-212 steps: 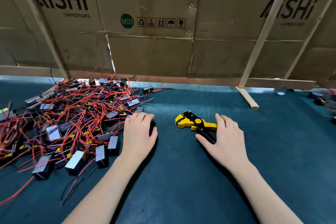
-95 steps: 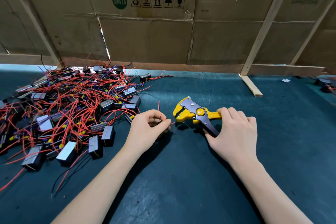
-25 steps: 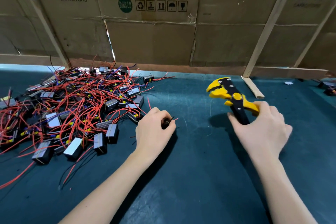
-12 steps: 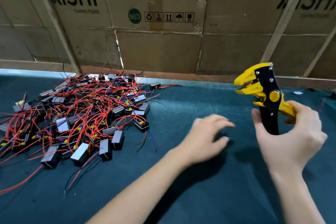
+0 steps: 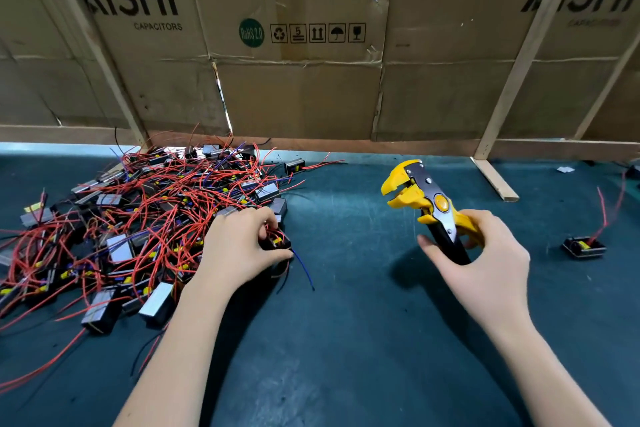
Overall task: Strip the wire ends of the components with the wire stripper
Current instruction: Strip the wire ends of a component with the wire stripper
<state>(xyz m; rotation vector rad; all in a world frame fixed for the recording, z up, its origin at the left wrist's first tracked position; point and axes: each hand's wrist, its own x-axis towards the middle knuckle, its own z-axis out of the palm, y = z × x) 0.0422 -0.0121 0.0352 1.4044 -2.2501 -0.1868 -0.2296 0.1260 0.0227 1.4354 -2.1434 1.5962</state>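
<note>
On your far left, the pile of components (image 5: 138,218) sprawls over the dark green mat (image 5: 346,340), black and silver blocks tangled in red wires with a few blue and black ones, reaching back almost to the cardboard wall (image 5: 311,80) behind the table. Your left hand (image 5: 239,253) sits at the pile's right edge, fingers curled down around a small black component (image 5: 277,243) with yellow tabs; your thumb and fingertips close on it, and a blue wire (image 5: 303,270) trails out from under the hand toward you across the mat. Further right, your right hand (image 5: 485,263) is raised off the mat with its fingers wrapped around the handles of the yellow and black wire stripper (image 5: 426,201). The tool's head points up and to the left, its jaws parted and empty, and it touches no wire. Behind it a wooden strut (image 5: 495,180) of the wall's frame rests on the mat. At your far right, well apart from the pile, one lone component (image 5: 583,247) lies flat on the mat with a red wire (image 5: 606,211) rising from it.
</note>
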